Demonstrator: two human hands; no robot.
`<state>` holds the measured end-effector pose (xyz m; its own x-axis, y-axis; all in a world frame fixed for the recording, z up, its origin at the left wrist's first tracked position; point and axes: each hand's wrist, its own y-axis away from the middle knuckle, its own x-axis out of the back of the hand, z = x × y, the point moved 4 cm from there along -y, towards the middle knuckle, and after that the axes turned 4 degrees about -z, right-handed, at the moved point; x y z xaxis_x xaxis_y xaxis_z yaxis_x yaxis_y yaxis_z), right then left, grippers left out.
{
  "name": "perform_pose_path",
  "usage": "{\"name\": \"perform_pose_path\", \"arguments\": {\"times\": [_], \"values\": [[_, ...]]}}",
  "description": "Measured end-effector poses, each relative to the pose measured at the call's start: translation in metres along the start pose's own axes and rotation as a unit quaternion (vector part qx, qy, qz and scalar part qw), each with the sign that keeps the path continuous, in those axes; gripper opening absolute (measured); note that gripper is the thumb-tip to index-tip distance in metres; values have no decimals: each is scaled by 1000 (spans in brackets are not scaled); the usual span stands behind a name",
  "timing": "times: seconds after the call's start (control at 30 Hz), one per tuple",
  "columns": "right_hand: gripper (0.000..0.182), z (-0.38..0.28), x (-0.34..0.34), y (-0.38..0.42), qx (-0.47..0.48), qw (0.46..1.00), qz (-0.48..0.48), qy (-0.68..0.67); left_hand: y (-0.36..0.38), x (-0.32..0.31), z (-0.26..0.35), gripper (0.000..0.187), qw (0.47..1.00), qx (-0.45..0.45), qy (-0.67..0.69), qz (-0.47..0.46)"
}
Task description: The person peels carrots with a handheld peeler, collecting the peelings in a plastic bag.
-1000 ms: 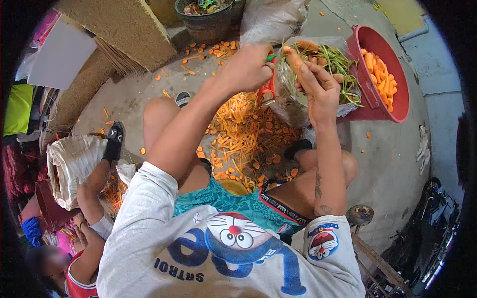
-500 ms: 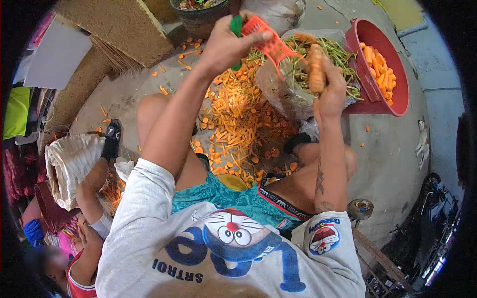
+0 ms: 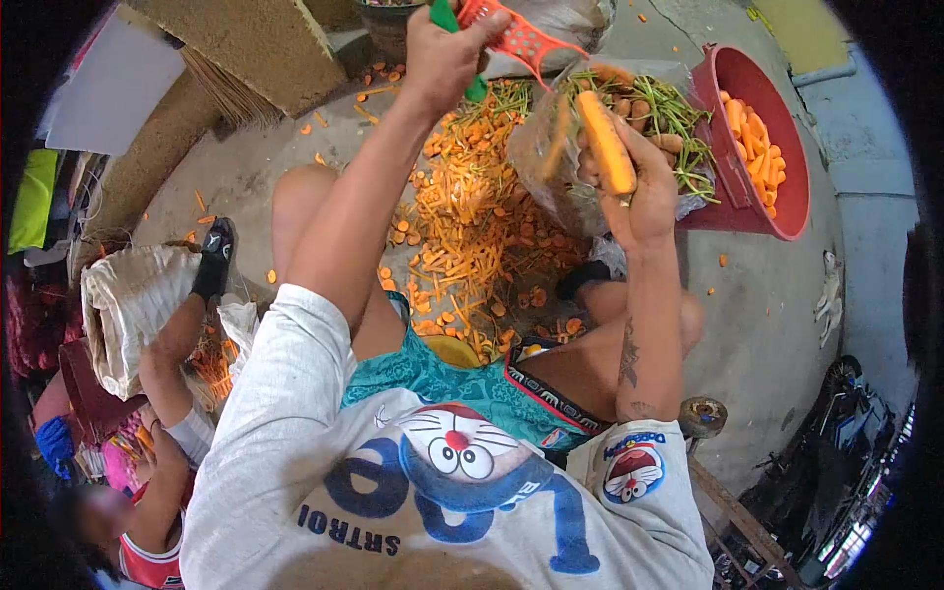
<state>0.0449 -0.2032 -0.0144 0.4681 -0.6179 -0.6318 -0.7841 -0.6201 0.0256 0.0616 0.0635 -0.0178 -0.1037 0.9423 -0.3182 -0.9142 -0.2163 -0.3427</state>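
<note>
My left hand is closed around a peeler with a green part and a red-orange perforated part. Its outer end reaches toward my right hand, which grips a thick carrot. The carrot's visible side is smooth and bright orange; a small gap shows between it and the peeler. Behind it, a clear plastic bag holds unpeeled carrots and green stems. A blurred orange strip hangs left of the carrot. Below my hands lies a heap of peelings and carrot slices.
A red tub with peeled carrots lies tilted at the right. A dark bucket stands at the top. At the left are a white sack and another person holding something orange. A metal frame is lower right.
My left hand has moved up and slightly left with the peeler. The carrot in my right hand has turned from a rough, brownish side to a smooth one and now tilts left.
</note>
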Motion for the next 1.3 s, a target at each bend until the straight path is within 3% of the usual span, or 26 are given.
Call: {"name": "perform_pose_path", "arguments": {"times": [0.07, 0.13, 0.2, 0.23, 0.33, 0.37, 0.4, 0.47, 0.5, 0.53, 0.57, 0.6, 0.63, 0.67, 0.77, 0.8, 0.83, 0.93, 0.97, 1.0, 1.07, 1.1, 1.17, 1.2, 1.27, 1.3], "values": [[37, -1, -6, -1, -26, 998, -49, -23, 21, -39, 13, 21, 993, 31, -110, 27], [38, -7, -21, 4, 16, 986, 128, 106, 34, -60, 7, 20, 989, 24, -147, -4], [38, -5, -12, 6, 8, 992, 90, 93, 38, -74, 23, 20, 979, -133, -148, -51], [37, -3, -12, 9, 2, 996, 51, 78, 26, -50, 21, 20, 970, -55, -236, 2], [36, -5, -23, 9, -24, 999, -10, 26, 6, -22, 39, 17, 995, -19, -86, 48], [36, -6, -24, 7, -20, 999, -12, 26, 8, -11, 16, 20, 997, -19, -37, 58], [37, -8, -23, 6, -18, 999, 11, 23, 18, -28, 23, 21, 993, -22, -98, 57], [38, -9, -28, 7, -16, 999, 41, 19, 37, -56, 4, 24, 961, -117, -250, 7], [38, -12, -38, 7, 1, 993, 105, 47, 46, -82, 27, 23, 969, -149, -172, -91], [38, -13, -40, 8, 16, 983, 168, 76, 41, -79, 29, 23, 970, -146, -171, -90], [38, -9, -28, 9, 11, 982, 170, 76, 35, -67, 27, 22, 976, -116, -174, -56], [37, -4, -12, 8, 3, 993, 100, 67, 28, -53, 28, 21, 980, -87, -178, -23], [36, -3, -9, 6, -1, 998, 26, 57, 20, -38, 31, 29, 995, 18, -100, 18], [36, -3, -3, 6, 1, 998, 24, 57, 14, -33, 37, 16, 991, 11, -85, 100], [35, -7, -11, 3, -19, 999, -10, 40, 21, -33, 19, 20, 993, -24, -110, 41], [36, -9, -17, 2, -5, 997, 69, 42, 33, -55, 18, 21, 989, -36, -140, 36], [36, -9, -18, 4, 8, 988, 149, 42, 39, -73, 21, 21, 966, -171, -193, -24], [37, -6, -22, 9, 56, 983, 160, 68, 36, -67, 24, 23, 971, -122, -201, -38], [39, -4, -12, 9, 4, 999, 32, 41, 24, -46, 25, 22, 969, -67, -236, 12], [39, -4, -6, 9, 5, 999, 31, 40, 15, -34, 29, 21, 991, -31, -129, 29], [39, -2, -10, 7, -47, 996, -68, -18, 4, -14, 18, 20, 997, -59, -36, 31], [39, -3, -15, 5, -44, 996, -70, -17, 10, -22, 22, 21, 995, -33, -85, 40], [39, -5, -16, 7, 2, 995, 100, 27, 32, -53, 10, 22, 988, -9, -145, 47], [39, -6, -23, 7, 3, 994, 103, 27, 42, -76, 22, 22, 979, -119, -164, -28], [40, -9, -30, 8, -1, 988, 144, 53, 42, -81, 25, 23, 967, -147, -192, -79], [40, -7, -27, 10, -6, 988, 146, 53, 35, -69, 25, 23, 976, -93, -194, -40]]}}
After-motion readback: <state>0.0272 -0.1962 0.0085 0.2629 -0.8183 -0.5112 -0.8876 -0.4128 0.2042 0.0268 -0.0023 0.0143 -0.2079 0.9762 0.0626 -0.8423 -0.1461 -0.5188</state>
